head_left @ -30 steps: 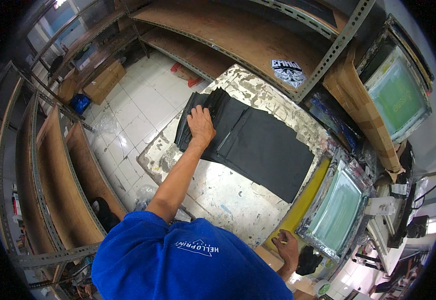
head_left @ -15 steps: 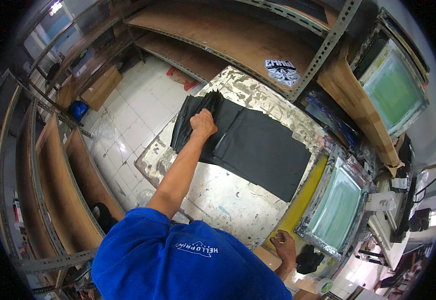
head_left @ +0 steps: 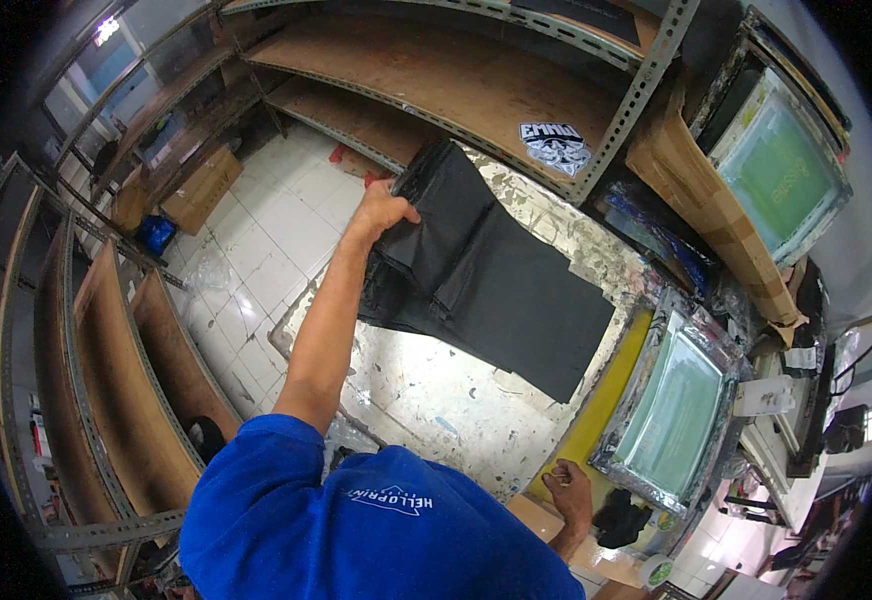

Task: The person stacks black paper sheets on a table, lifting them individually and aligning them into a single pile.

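A stack of thin black sheets [head_left: 531,305], flat and soft like plastic or non-woven fabric, lies across a paint-stained pale table [head_left: 426,385]. At the stack's far left end my left hand [head_left: 386,207] is closed on the edge of a raised black sheet [head_left: 451,190]. That sheet stands up from the pile and bends over; whether it is one layer or several I cannot tell. My right hand [head_left: 568,492] hovers by the table's near right corner, its fingers loosely bent and apart, with nothing seen in them.
A framed printing screen [head_left: 668,405] rests at the table's right beside a yellow strip [head_left: 596,400]. Another screen [head_left: 781,170] leans behind cardboard [head_left: 711,210]. Metal-framed wooden shelves [head_left: 436,80] border the far side, and more shelves [head_left: 141,350] stand at left. A black cloth [head_left: 621,518] lies near my right hand.
My left hand has moved away from me and slightly left, lifting the left end of the black sheets upward and outward. My right hand stays in nearly the same place.
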Tool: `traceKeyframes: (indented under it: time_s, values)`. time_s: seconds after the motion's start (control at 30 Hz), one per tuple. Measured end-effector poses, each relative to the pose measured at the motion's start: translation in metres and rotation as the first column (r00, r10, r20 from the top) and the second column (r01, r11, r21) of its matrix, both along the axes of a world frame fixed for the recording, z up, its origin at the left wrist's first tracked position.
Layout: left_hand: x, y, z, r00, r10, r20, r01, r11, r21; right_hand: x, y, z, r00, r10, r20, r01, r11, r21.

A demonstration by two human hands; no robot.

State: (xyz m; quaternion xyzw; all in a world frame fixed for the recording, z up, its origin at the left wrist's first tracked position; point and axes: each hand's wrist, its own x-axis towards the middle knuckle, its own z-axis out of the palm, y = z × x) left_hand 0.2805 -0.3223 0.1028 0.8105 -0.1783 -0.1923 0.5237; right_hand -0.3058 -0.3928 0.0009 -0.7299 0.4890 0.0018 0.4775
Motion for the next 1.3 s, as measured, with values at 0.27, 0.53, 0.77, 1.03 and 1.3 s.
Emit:
traceKeyframes:
  time_s: [0.27, 0.53, 0.77, 1.03, 1.3]
  values:
    - [0.006, 0.012, 0.097, 0.985, -0.046, 0.167, 0.073, 0.985, -0.159, 0.006, -0.003, 0.003, 1.0, 0.012, 0.026, -0.013, 1.0, 0.006]
    - [-0.042, 0.025, 0.199, 0.948, -0.136, 0.286, 0.226, 0.923, -0.312, 0.079, -0.025, -0.001, 0.964, 0.156, 0.216, -0.155, 0.988, -0.02]
    - [-0.073, 0.037, 0.221, 0.97, -0.18, 0.166, 0.231, 0.894, -0.384, 0.262, -0.013, -0.023, 0.641, -0.499, 0.583, -0.523, 0.272, 0.808]
    - [-0.091, 0.111, 0.182, 0.951, -0.196, -0.237, 0.038, 0.84, -0.542, 0.299, 0.009, -0.059, 0.317, -0.903, 0.29, -0.377, 0.161, 0.912]
    - [-0.114, 0.191, 0.064, 0.923, -0.101, -0.37, -0.109, 0.856, -0.506, 0.187, -0.041, -0.043, 0.405, -0.767, 0.498, -0.08, 0.513, 0.855]
